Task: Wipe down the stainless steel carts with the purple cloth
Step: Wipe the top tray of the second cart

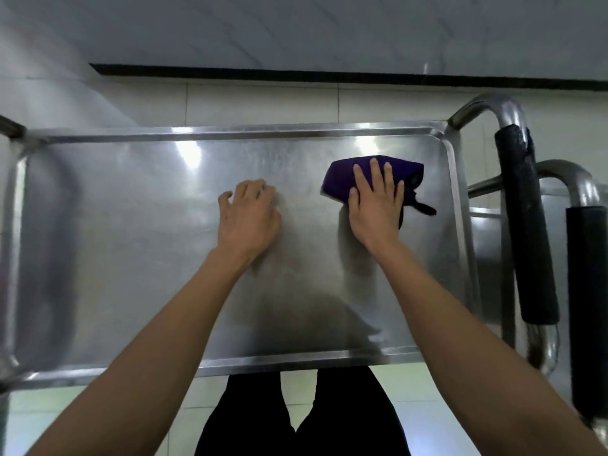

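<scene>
The stainless steel cart (131, 245) fills the middle of the frame, its flat top shelf seen from straight above, with a raised rim running round all four sides and bright light patches on the far part of the metal. The purple cloth (342, 179) lies bunched on the shelf in the right centre of the frame, near the cart's far right corner but apart from the rim. The right hand (375, 209) lies flat on top of the cloth, palm down, fingers (373, 172) stretched and slightly spread toward the top of the frame; the cloth shows beyond the fingertips and to both sides, and a dark strap or tag of it pokes out at the lower right of the hand. The left hand (250, 215) rests on the bare metal just left of centre, apart from the cloth, empty, with the fingers curled loosely and their tips touching the shelf. Both bare forearms come up from the lower corners of the frame. At the right edge stand curved steel handles wrapped in black foam grips (526, 225), one behind the other. Below the cart's near rim, dark trousers (345, 416) show over a pale tiled floor (98, 413).
</scene>
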